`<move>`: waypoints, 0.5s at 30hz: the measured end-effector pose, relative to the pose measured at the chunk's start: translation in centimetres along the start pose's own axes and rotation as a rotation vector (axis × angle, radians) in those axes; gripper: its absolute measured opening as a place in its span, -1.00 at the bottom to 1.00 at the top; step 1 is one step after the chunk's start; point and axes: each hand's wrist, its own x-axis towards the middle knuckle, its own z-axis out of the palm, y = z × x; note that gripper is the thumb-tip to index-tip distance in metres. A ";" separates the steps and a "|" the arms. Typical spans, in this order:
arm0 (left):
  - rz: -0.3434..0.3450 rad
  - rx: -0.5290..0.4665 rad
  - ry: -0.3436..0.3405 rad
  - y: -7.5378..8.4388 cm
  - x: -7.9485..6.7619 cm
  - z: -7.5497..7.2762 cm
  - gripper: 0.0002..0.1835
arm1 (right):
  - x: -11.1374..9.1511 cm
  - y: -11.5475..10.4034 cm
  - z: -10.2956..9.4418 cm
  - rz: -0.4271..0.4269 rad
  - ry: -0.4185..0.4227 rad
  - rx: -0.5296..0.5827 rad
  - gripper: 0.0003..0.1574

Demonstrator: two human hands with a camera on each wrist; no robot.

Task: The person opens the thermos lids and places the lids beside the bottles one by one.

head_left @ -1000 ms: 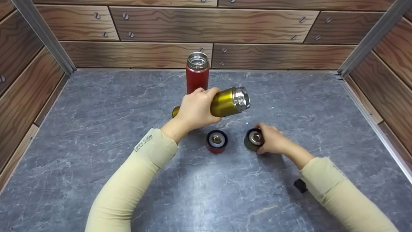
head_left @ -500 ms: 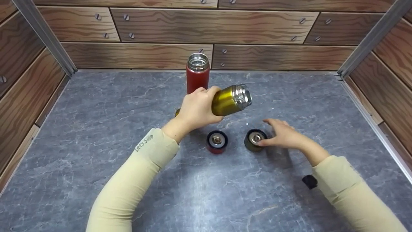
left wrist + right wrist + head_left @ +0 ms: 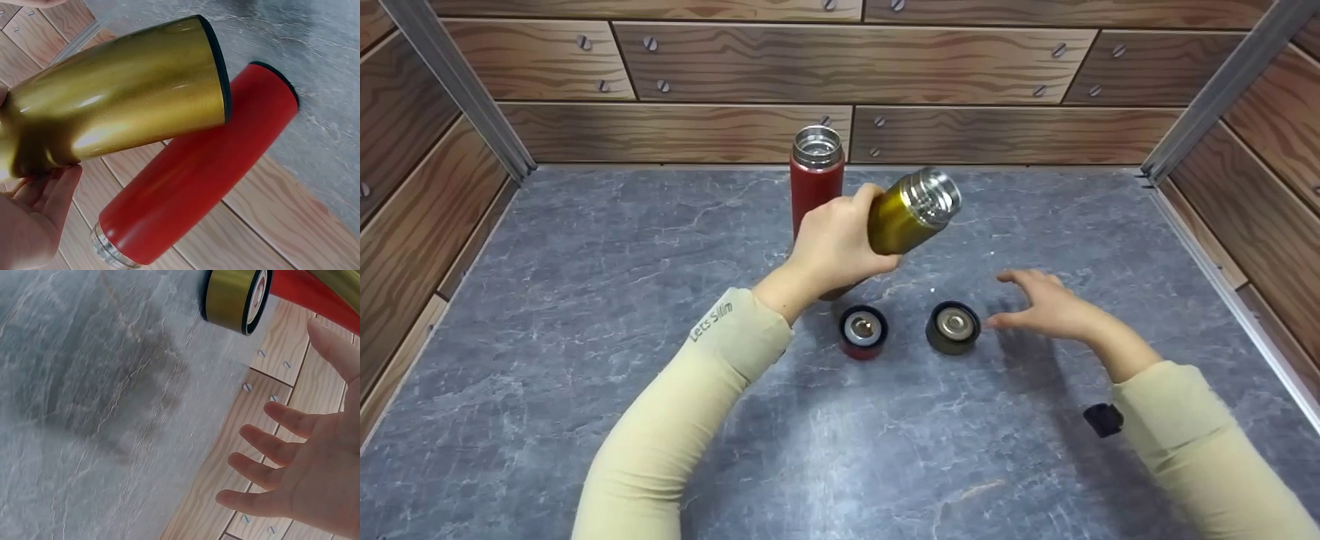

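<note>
My left hand grips a gold thermos flask around its body, held tilted with its bare steel mouth up and to the right. In the left wrist view the flask's dark-rimmed base overlaps a red thermos flask, which stands upright and lidless behind that hand. My right hand holds nothing, its fingers spread just right of an olive-gold lid. That lid lies inner side up on the table. To its left sits a red lid, also with its inside showing.
The grey marbled tabletop is bounded by wood-patterned panels at the back and sides. Metal corner posts rise at the left and right. Tiny white specks lie near the olive-gold lid.
My right hand has let go of the olive-gold lid and drawn away to the right. My left hand has tipped the gold flask more upright and moved it slightly right.
</note>
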 end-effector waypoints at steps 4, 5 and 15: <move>-0.030 -0.049 -0.005 0.1 0.5 0.1 -0.27 | -0.2 0.5 -0.3 -0.002 -0.002 0.005 0.03; -0.038 -0.064 -0.006 0.1 0.6 0.1 -0.28 | -0.3 0.6 -0.4 0.000 -0.002 0.007 0.03; -0.143 -0.265 0.011 0.2 2.0 0.9 -0.28 | -0.8 1.5 -0.7 0.021 0.011 -0.003 0.02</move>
